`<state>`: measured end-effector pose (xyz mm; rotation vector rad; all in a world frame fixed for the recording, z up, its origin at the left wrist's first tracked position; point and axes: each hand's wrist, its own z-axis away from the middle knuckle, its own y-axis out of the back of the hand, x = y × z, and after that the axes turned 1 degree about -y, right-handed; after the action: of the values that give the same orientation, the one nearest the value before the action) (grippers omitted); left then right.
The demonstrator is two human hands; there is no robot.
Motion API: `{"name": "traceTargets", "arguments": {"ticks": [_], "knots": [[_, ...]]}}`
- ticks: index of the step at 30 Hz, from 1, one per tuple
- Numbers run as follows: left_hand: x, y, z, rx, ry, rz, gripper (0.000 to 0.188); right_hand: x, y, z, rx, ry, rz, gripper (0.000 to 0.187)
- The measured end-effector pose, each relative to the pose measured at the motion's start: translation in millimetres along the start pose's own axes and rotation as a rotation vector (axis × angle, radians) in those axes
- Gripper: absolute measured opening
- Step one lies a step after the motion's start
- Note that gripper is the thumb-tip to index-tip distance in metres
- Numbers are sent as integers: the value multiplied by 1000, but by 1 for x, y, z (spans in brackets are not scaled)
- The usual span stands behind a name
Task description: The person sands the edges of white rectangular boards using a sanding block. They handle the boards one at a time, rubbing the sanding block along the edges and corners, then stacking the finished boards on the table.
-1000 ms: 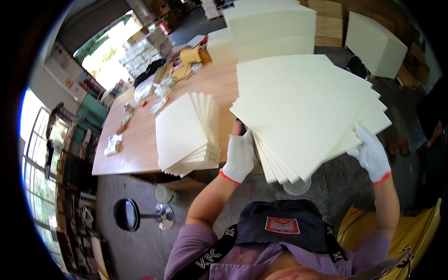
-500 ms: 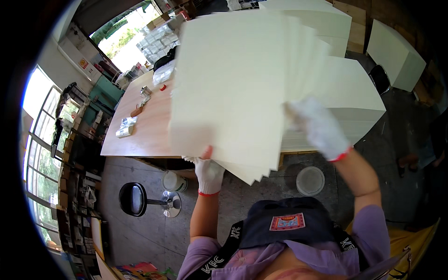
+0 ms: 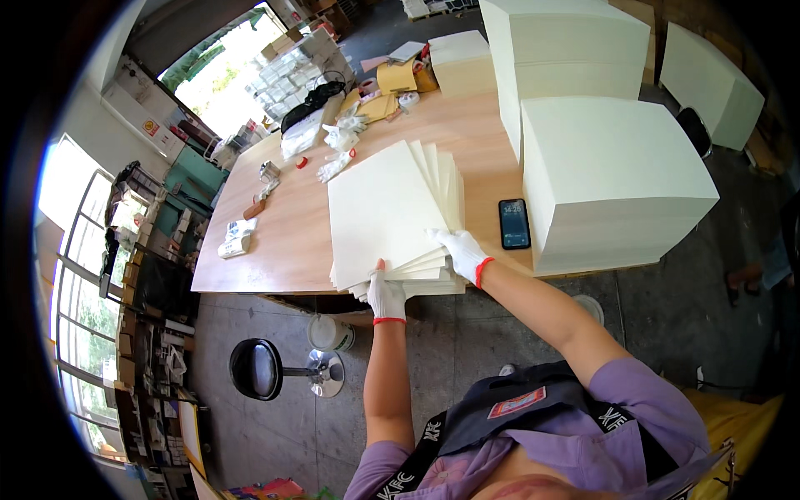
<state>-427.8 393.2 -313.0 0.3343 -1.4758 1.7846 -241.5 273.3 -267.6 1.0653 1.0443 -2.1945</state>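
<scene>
A white round bucket (image 3: 332,333) stands on the grey floor (image 3: 442,358), contents hidden. On the light-brown wooden table (image 3: 283,221), your white-gloved left hand (image 3: 386,298) pinches a fanned stack of cream rectangular sheets (image 3: 385,212); your white-gloved right hand (image 3: 460,252) touches their right side, grip indeterminate.

Black phone (image 3: 514,224) lying face up, black-seated stool (image 3: 257,369) near a pale bucket (image 3: 330,333), grey floor (image 3: 450,354), paned window (image 3: 87,292)

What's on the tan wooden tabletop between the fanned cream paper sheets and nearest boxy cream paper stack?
A black rectangular phone lies there, in the head view.
</scene>
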Motion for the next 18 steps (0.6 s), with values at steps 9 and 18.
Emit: {"name": "traceTargets", "arguments": {"ticks": [9, 18], "knots": [[2, -9, 0, 105, -16, -79, 33, 0, -16, 13, -2, -44, -260, 60], [20, -14, 4, -31, -34, -371, 25, 14, 13, 43, -88, -65, -341, 53]]}}
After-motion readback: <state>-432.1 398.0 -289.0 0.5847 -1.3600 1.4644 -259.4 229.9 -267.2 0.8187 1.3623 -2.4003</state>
